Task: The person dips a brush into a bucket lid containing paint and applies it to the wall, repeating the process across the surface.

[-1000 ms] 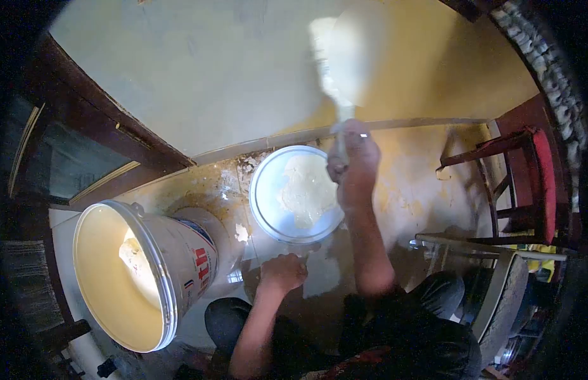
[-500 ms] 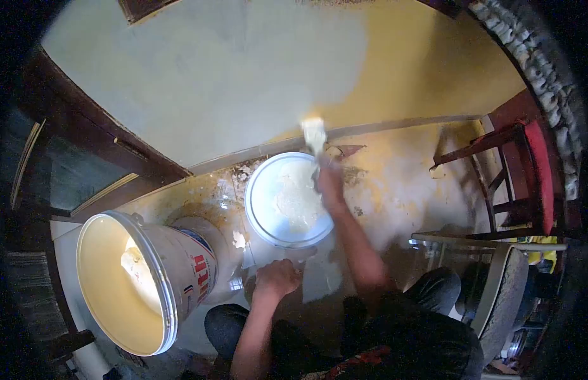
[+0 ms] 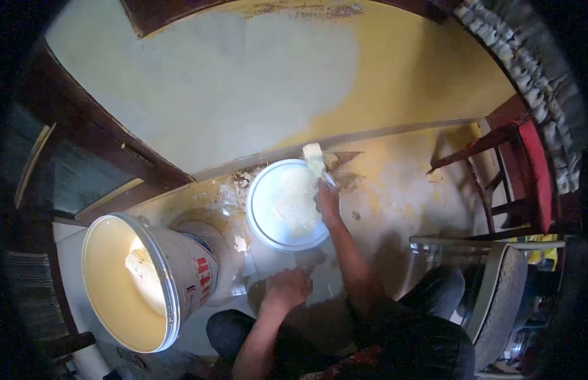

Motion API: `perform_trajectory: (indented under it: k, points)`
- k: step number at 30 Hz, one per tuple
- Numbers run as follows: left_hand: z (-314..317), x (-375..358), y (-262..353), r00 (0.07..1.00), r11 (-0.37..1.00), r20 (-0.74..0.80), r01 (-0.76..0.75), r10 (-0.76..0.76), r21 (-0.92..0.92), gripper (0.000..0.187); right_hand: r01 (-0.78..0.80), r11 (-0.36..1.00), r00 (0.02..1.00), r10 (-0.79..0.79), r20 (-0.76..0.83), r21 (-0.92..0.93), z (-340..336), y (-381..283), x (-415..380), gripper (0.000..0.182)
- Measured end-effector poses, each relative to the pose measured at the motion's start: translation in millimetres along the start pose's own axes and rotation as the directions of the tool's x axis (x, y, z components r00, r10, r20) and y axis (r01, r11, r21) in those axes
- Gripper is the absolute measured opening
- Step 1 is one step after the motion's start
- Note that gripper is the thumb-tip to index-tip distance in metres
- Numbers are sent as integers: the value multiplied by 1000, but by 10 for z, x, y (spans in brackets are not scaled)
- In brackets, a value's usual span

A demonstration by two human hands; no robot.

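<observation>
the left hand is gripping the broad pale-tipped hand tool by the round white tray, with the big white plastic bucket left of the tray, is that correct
Not quite: the head view shows the right hand, not the left hand, gripping the broad pale-tipped hand tool by the round white tray. The big white plastic bucket is indeed left of the tray.
</observation>
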State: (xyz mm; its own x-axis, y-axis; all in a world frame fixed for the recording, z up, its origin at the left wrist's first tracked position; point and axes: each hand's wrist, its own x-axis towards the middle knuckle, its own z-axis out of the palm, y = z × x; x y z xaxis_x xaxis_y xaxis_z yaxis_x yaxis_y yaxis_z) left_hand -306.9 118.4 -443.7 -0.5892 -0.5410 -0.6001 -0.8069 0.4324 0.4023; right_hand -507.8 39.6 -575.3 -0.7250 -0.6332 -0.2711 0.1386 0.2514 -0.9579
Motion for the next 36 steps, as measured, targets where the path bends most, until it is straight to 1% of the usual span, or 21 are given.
perform_trajectory:
  k: [2,3,4,5,6,8,10,11,13,15,17,20,23,26,27,29,30,32,33,35,36]
  points:
    - [216,-79,-170,999,992,-17,-33,35,121,31,-70,995,997,72,-18,67,-58,-140,-126,26]
    - [228,-185,-154,1000,992,-2,-30,30,123,31,26,1000,1000,-26,1,9,-60,-239,-37,25]
    - [208,-270,-125,996,996,-83,1,6,89,30,124,991,992,-123,19,-45,-60,-354,38,25]
    - [147,-318,-91,984,998,-178,29,-19,56,29,198,980,980,-197,25,-28,-59,-741,26,25]
    - [81,-376,-51,982,998,-189,38,-27,57,29,271,962,962,-271,31,-10,-58,-1137,10,26]
    - [-34,-548,79,973,997,-224,70,-60,37,27,278,958,959,-281,36,77,-173,-1694,-267,25]
    - [-199,-699,214,968,998,-246,59,-49,37,26,291,887,934,-345,97,358,-221,-1960,-412,29]
    - [-283,-739,280,962,999,-272,38,-26,37,26,308,898,922,-363,133,313,-212,-1833,-335,33]
    - [-405,-792,371,964,997,-265,47,-32,53,26,350,936,935,-352,41,31,-56,-1207,-87,37]
    - [-567,-818,494,966,996,-259,41,-20,76,26,253,922,967,-253,41,-294,32,-267,199,39]
    - [-752,-845,632,970,991,-239,80,-53,105,26,8,971,997,12,82,-240,-86,-86,46,41]
    - [-703,-628,506,942,994,-333,6,30,107,26,96,989,994,-90,58,-112,-55,-180,164,37]
    - [-544,-316,362,948,994,-315,-18,52,110,28,246,968,964,-239,116,-46,-102,-1133,133,38]
    - [-255,-66,142,950,972,-311,35,40,233,30,268,959,941,-282,187,95,-438,-2106,-399,39]
    - [-280,-42,187,962,968,-273,75,-7,237,32,263,952,927,-293,232,155,-496,-2231,-473,38]
    - [-319,-18,236,960,973,-281,59,5,221,32,248,951,930,-287,228,183,-468,-2285,-329,38]
    - [-322,-24,256,959,978,-283,43,16,203,33,228,951,935,-274,226,207,-454,-2250,-269,38]
    - [-407,-56,335,965,977,-263,57,-1,206,34,434,892,901,-431,55,-123,-289,-1568,77,36]
    - [-442,-89,369,969,975,-246,78,-25,209,35,335,917,942,-324,88,-216,-279,-1181,151,35]
    - [-464,-149,394,963,970,-268,79,-15,230,35,159,956,986,-142,83,-246,-342,-362,171,35]
    - [-450,-192,408,959,966,-284,86,-13,245,35,78,980,996,-67,63,-185,-384,-77,158,37]
